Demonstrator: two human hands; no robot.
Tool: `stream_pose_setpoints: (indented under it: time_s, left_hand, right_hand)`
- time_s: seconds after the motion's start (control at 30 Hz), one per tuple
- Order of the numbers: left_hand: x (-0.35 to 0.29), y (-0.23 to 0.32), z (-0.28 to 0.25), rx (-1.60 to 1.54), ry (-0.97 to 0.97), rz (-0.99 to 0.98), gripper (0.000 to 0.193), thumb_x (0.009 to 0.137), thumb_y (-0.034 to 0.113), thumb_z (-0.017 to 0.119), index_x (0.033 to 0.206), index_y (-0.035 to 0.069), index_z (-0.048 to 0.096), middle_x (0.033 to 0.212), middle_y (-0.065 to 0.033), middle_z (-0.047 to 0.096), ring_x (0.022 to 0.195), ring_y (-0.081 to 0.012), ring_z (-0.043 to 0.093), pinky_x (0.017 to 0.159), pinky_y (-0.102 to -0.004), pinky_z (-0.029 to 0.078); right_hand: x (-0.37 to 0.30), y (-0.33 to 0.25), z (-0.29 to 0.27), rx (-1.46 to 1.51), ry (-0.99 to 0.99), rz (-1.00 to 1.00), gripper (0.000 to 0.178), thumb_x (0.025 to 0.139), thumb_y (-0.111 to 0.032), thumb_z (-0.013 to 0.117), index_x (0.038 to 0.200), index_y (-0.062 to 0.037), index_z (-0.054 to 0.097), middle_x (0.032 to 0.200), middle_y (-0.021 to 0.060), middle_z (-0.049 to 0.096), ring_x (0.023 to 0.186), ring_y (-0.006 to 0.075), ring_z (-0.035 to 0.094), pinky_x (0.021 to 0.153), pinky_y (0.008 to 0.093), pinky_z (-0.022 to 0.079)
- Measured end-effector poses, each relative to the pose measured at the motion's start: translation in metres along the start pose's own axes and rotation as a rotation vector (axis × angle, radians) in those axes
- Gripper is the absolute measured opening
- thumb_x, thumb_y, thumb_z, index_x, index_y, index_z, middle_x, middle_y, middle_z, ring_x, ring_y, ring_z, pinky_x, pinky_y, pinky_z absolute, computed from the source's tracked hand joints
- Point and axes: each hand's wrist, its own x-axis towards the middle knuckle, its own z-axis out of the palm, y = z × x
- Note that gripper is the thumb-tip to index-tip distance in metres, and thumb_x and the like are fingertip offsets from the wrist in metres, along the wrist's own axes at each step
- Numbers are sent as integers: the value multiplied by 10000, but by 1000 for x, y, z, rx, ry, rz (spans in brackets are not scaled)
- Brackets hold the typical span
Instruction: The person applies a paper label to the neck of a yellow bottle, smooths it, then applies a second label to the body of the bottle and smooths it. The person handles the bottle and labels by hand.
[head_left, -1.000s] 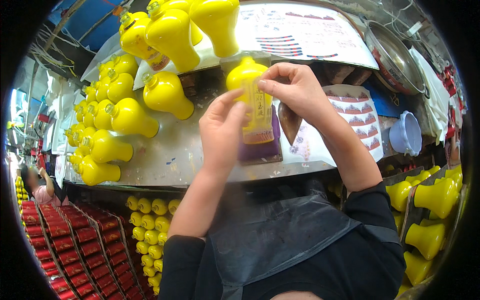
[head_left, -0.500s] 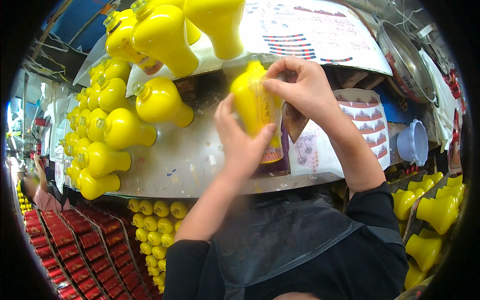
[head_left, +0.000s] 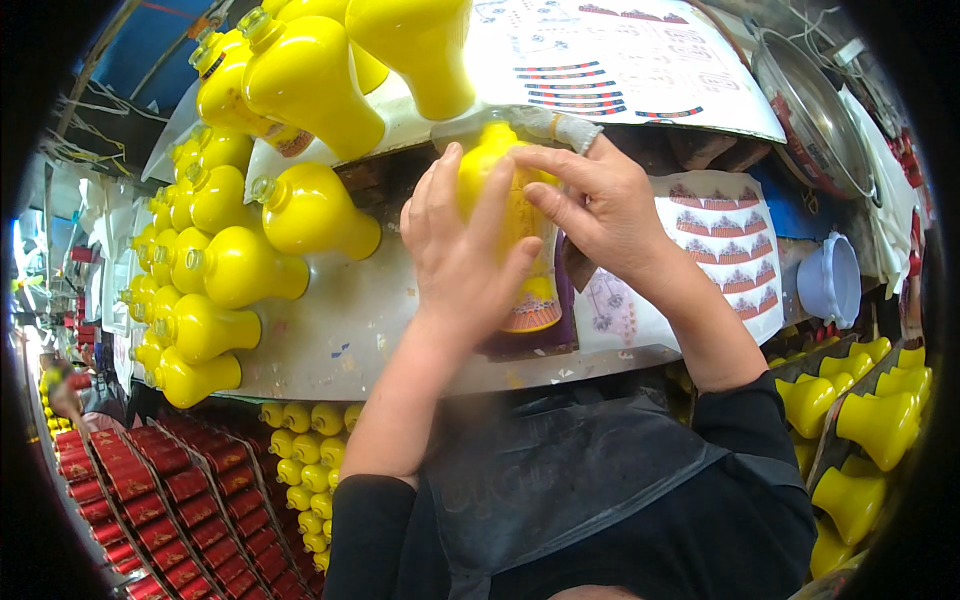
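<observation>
In front of me, a yellow vase-shaped bottle [head_left: 535, 285] leans with its neck away from me. It has a printed label and a patterned band round its base. My left hand [head_left: 455, 240] lies over its left side, open, with fingers stretched along the shoulder. My right hand [head_left: 600, 205] touches the upper right of the body with index finger and thumb, which are apart; its other fingers are partly hidden. A greyish cloth [head_left: 578, 132] shows beside the right knuckles; whether it is held I cannot tell. Below that hand is a brown pointed piece [head_left: 574, 266].
Several yellow bottles [head_left: 245, 265] lie stacked at the left, with more standing on a white board [head_left: 490, 75]. Decal sheets [head_left: 725, 240] lie at the right, near a pale blue bucket [head_left: 828, 280] and a metal basin [head_left: 815, 110]. Red boxes [head_left: 165, 490] fill the lower left.
My left hand has turned from gripping the bottle's sides to lying flat over its upper left. My right fingers have gone from a pinch to resting on the bottle. The greyish cloth has come into sight.
</observation>
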Motion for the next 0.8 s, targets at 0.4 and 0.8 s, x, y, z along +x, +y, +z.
stream_pose_setpoints:
  time_s: [0.4,0.8]
  left_hand:
    - [-1,-1,4,-86,-82,-93,774,937,551,606,1566,144,416,1561,-271,355,1409,-449,368,1166,-555,270]
    - [-12,-4,17,-372,-47,-157,920,944,459,641,1616,-4,215,1628,-331,227,1505,-511,246,1230,-555,240]
  right_hand:
    - [1,-1,3,-136,-52,-87,398,923,-261,723,1320,-256,701,958,178,648,782,346,707,714,412,586]
    - [4,-1,4,-123,-88,-68,411,940,-294,692,1350,-274,687,923,169,619,741,348,678,682,421,570]
